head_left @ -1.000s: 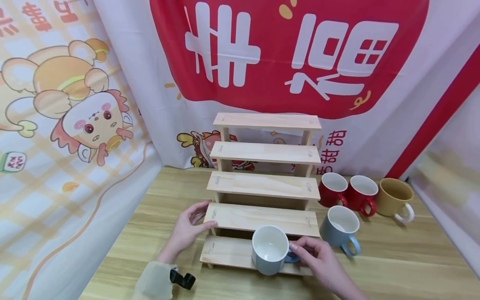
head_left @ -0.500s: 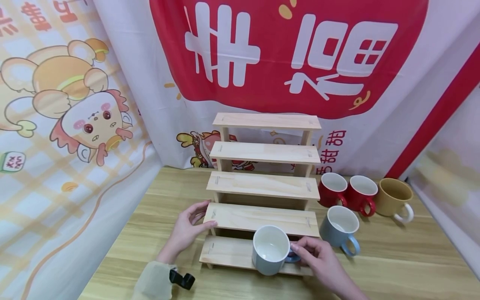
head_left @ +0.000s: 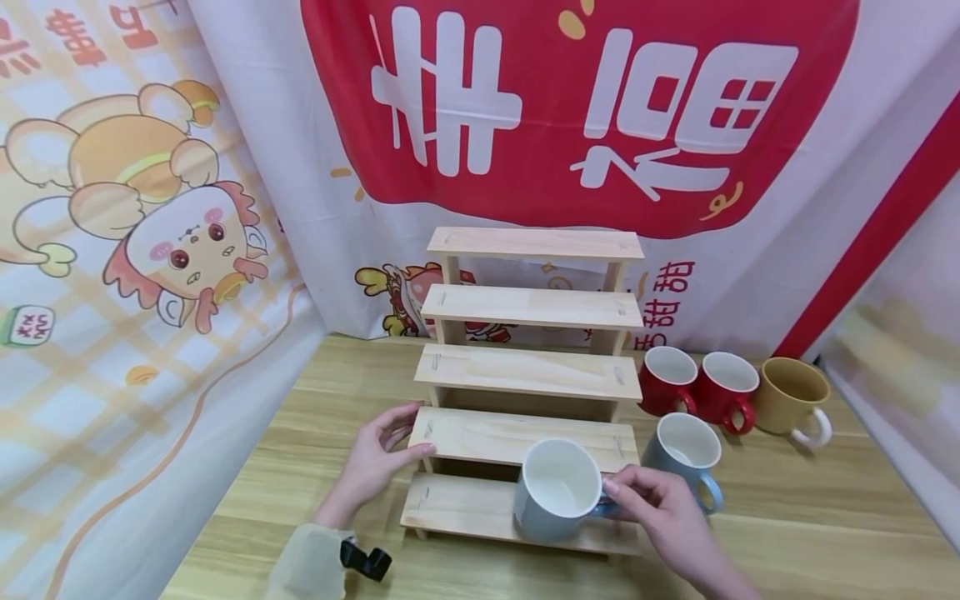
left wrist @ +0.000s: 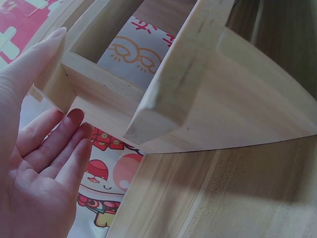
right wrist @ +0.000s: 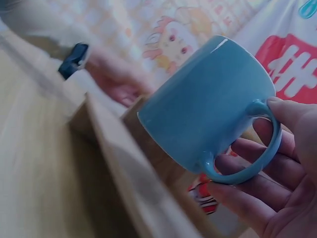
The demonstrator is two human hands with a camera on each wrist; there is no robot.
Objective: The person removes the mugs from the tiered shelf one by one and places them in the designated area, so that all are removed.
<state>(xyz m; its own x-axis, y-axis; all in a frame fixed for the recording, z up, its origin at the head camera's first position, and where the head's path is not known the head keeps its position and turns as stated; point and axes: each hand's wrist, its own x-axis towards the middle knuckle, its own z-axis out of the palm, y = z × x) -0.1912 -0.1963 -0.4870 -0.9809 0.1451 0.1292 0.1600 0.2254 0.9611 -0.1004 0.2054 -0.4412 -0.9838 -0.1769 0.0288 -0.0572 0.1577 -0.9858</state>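
My right hand (head_left: pixel 671 512) holds a blue mug (head_left: pixel 551 508) with a white inside by its handle, thumb at the handle's top and fingers behind it. The mug is at the right half of the lowest step of a wooden tiered shelf (head_left: pixel 480 508), close over the board. In the right wrist view, the mug (right wrist: pixel 213 104) shows its blue side and looped handle. My left hand (head_left: pixel 382 446) grips the left end of the second step from the bottom. The left wrist view shows the left hand's (left wrist: pixel 49 163) thumb over the board and fingers below its edge.
Right of the shelf stand a second blue mug (head_left: pixel 663 458), two red mugs (head_left: pixel 660 396) (head_left: pixel 712 400) and a tan mug (head_left: pixel 772 408) with a white handle. Printed cloth (head_left: pixel 255 125) hangs behind and at both sides of the wooden table (head_left: pixel 300 467).
The right hand has moved the blue mug to the right and slightly back along the lowest step in the last half second. The left hand keeps its place on the shelf.
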